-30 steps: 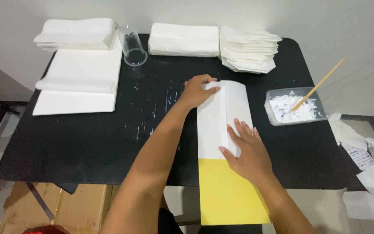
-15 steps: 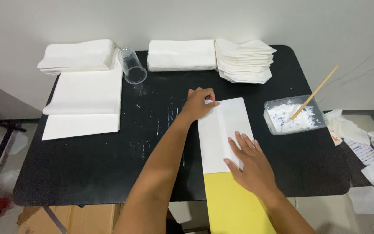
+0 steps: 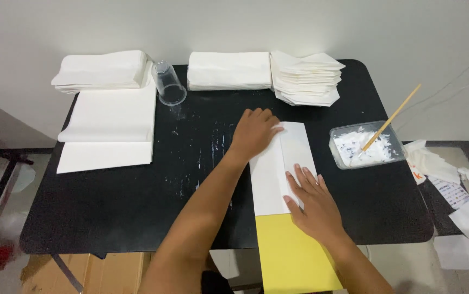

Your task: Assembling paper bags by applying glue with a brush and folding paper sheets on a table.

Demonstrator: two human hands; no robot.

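A long sheet of paper, white at the far end (image 3: pixel 278 163) and yellow at the near end (image 3: pixel 291 253), lies on the black table (image 3: pixel 136 207) and hangs over its front edge. The white part is folded lengthwise. My left hand (image 3: pixel 253 133) presses flat on the sheet's far left corner. My right hand (image 3: pixel 313 201) lies flat with spread fingers on the white part, just above the yellow part. Neither hand grips anything.
Stacks of folded white paper sit at the back left (image 3: pixel 101 71), back middle (image 3: pixel 229 69) and back right (image 3: pixel 306 77). Larger white sheets (image 3: pixel 109 128) lie on the left. A clear cup (image 3: pixel 168 84) lies tipped. A plastic tub of white paste (image 3: pixel 366 146) holds a wooden stick (image 3: pixel 391 118).
The view has shifted and the sheet appears lower and farther right. My left hand has flattened on the far corner; my right hand stays pressed on the white part.
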